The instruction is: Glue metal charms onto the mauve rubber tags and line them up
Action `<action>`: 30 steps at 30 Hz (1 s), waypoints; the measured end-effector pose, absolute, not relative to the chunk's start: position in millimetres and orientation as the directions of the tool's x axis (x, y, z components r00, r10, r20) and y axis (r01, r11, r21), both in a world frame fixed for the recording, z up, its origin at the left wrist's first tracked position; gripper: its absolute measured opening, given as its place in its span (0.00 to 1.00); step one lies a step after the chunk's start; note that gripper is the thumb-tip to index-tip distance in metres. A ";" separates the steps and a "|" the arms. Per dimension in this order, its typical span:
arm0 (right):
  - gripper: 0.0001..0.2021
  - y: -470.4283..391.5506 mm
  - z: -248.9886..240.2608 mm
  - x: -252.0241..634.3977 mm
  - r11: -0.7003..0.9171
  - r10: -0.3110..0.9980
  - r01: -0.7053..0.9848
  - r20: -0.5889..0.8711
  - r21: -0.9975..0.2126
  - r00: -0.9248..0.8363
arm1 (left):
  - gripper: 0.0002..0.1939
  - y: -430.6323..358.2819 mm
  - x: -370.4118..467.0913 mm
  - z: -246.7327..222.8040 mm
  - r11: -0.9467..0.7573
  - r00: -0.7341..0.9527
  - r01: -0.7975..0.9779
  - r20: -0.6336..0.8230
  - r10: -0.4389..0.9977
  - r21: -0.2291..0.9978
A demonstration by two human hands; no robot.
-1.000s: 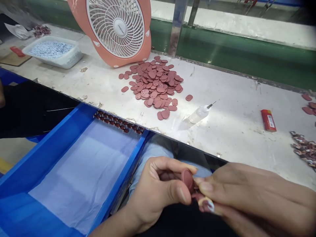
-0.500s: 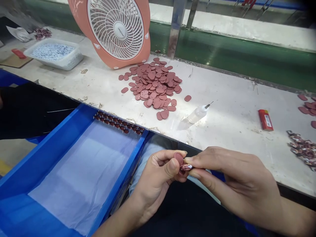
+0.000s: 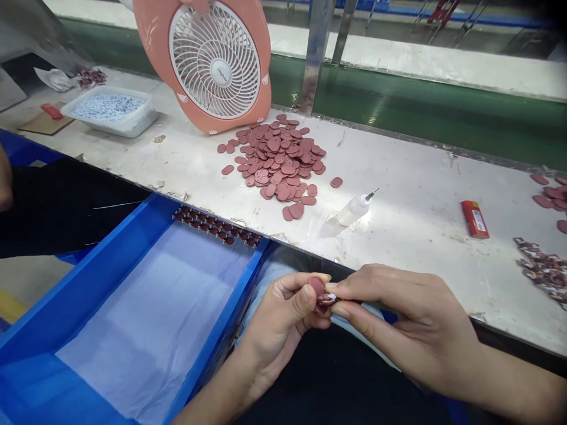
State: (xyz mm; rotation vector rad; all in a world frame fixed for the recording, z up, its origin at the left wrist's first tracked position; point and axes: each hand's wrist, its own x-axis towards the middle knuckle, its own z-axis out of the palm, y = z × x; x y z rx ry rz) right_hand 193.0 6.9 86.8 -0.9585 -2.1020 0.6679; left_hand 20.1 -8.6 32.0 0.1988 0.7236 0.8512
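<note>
Maroon oval disc [image 3: 316, 285], flat and smooth-faced: up off the tabletop, in front of and to the right of the fan, on the person's side of it. Left hand [image 3: 279, 316] grips the disc between thumb and forefinger, other fingers curled beneath. Right hand [image 3: 411, 321] pinches a small dark-red-and-white piece [image 3: 326, 298] between thumb and forefinger — it sits against the disc's lower edge; cannot tell whether the two are joined, fingertips cover much of it.

Landmark: coral-pink plastic fan with a round white grille [image 3: 219, 71], upright on the white, scuffed tabletop [image 3: 411, 218]. Loose pile of maroon oval discs [image 3: 281, 156] at the fan's front right foot, some showing small holes. One single maroon oval [image 3: 336, 182] apart, farther right of the fan. Beyond it, same direction: clear plastic bottle with a thin metal needle tip [image 3: 352, 211], leaning on its side, then a flat red lighter-shaped block with a white label [image 3: 475, 219]. Far right of the fan, heap of small dark-red-and-white pieces [image 3: 544, 268].

Left of the fan: translucent white plastic tub [image 3: 133, 126] filled with pale blue-white bits. In front of the fan, below tabletop level: blue plastic tray [image 3: 93, 277], lined with a pale sheet [image 3: 150, 319], rows of small dark-red pieces [image 3: 217, 225] along its far end.
</note>
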 end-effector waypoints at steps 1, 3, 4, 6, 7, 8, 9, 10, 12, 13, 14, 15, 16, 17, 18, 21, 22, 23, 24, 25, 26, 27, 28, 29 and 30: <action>0.09 7.6 87.6 192.0 0.588 0.793 0.419 0.393 -0.691 -0.465 | 0.20 -8.3 19.1 30.8 0.662 0.451 -0.613 -0.497 0.741 0.431; 0.08 8.1 89.4 190.3 0.587 0.793 0.427 0.384 -0.688 -0.472 | 0.21 -7.8 17.0 28.5 0.679 0.475 -0.593 -0.494 0.729 0.432; 0.07 7.8 90.1 189.9 0.586 0.795 0.438 0.378 -0.682 -0.474 | 0.22 -7.8 15.9 27.4 0.687 0.485 -0.579 -0.491 0.723 0.439; 0.09 6.0 90.6 190.4 0.584 0.799 0.467 0.369 -0.664 -0.475 | 0.23 -8.2 13.8 25.2 0.694 0.496 -0.563 -0.489 0.718 0.448; 0.11 4.8 90.4 191.3 0.580 0.804 0.482 0.369 -0.656 -0.466 | 0.23 -8.7 12.8 24.0 0.696 0.501 -0.566 -0.486 0.716 0.442; 0.14 3.8 89.9 192.5 0.573 0.812 0.499 0.370 -0.650 -0.451 | 0.22 -9.3 11.8 22.7 0.695 0.504 -0.576 -0.483 0.716 0.430; 0.16 3.1 89.4 193.8 0.562 0.822 0.516 0.372 -0.646 -0.430 | 0.22 -9.9 10.9 21.5 0.696 0.507 -0.586 -0.481 0.715 0.416; 0.16 2.8 88.8 195.2 0.553 0.830 0.526 0.375 -0.646 -0.412 | 0.22 -10.4 10.1 20.3 0.698 0.511 -0.595 -0.482 0.712 0.400; 0.13 3.4 87.8 197.3 0.533 0.844 0.533 0.369 -0.657 -0.388 | 0.23 -11.1 8.9 18.5 0.703 0.519 -0.604 -0.485 0.704 0.376; 0.11 4.2 87.5 197.8 0.524 0.849 0.529 0.359 -0.668 -0.388 | 0.23 -11.1 8.6 17.9 0.704 0.519 -0.605 -0.486 0.703 0.371; 0.10 5.1 87.4 198.1 0.515 0.853 0.521 0.346 -0.680 -0.391 | 0.23 -11.0 8.4 17.5 0.705 0.521 -0.606 -0.487 0.701 0.368; 0.09 5.9 87.4 198.0 0.508 0.855 0.512 0.334 -0.693 -0.396 | 0.23 -10.7 8.2 17.1 0.706 0.524 -0.607 -0.485 0.701 0.365; 0.09 6.6 87.5 197.8 0.500 0.858 0.502 0.323 -0.706 -0.399 | 0.23 -10.5 8.2 16.9 0.706 0.526 -0.608 -0.482 0.700 0.363; 0.08 7.0 87.6 197.5 0.492 0.861 0.492 0.316 -0.718 -0.400 | 0.23 -10.2 8.3 16.7 0.708 0.529 -0.608 -0.482 0.698 0.359; 0.08 7.1 87.8 197.2 0.487 0.862 0.480 0.313 -0.730 -0.399 | 0.23 -9.9 8.3 16.6 0.711 0.533 -0.607 -0.483 0.695 0.354; 0.09 7.0 87.4 196.9 0.466 0.868 0.443 0.298 -0.766 -0.397 | 0.23 -9.2 8.4 16.3 0.717 0.534 -0.606 -0.492 0.687 0.344; 0.10 7.0 86.9 197.1 0.452 0.872 0.431 0.284 -0.781 -0.398 | 0.23 -9.1 8.4 16.3 0.717 0.533 -0.607 -0.494 0.687 0.343; 0.10 7.2 86.3 197.4 0.434 0.877 0.416 0.267 -0.799 -0.400 | 0.23 -9.0 8.3 16.3 0.717 0.533 -0.607 -0.493 0.687 0.342; 0.10 7.6 85.5 197.7 0.408 0.885 0.403 0.245 -0.819 -0.397 | 0.23 -9.0 8.1 16.2 0.717 0.532 -0.608 -0.495 0.687 0.342; 0.10 8.1 84.6 197.9 0.380 0.894 0.390 0.223 -0.839 -0.389 | 0.23 -9.0 7.9 16.3 0.717 0.531 -0.608 -0.497 0.686 0.340; 0.09 8.7 83.8 198.2 0.353 0.902 0.380 0.204 -0.855 -0.379 | 0.23 -9.0 7.7 16.3 0.719 0.531 -0.608 -0.501 0.684 0.337; 0.09 9.1 83.0 198.3 0.333 0.909 0.373 0.191 -0.866 -0.369 | 0.23 -9.1 7.5 16.4 0.720 0.531 -0.608 -0.503 0.682 0.334; 0.09 9.5 82.3 198.3 0.323 0.912 0.367 0.184 -0.872 -0.365 | 0.23 -9.1 7.3 16.5 0.721 0.531 -0.609 -0.504 0.681 0.332; 0.09 9.6 81.8 198.2 0.321 0.913 0.365 0.183 -0.874 -0.364 | 0.23 -9.1 7.1 16.7 0.721 0.532 -0.610 -0.504 0.680 0.329; 0.10 9.4 81.6 198.1 0.326 0.912 0.366 0.187 -0.872 -0.366 | 0.22 -9.1 7.1 16.9 0.721 0.535 -0.612 -0.501 0.680 0.325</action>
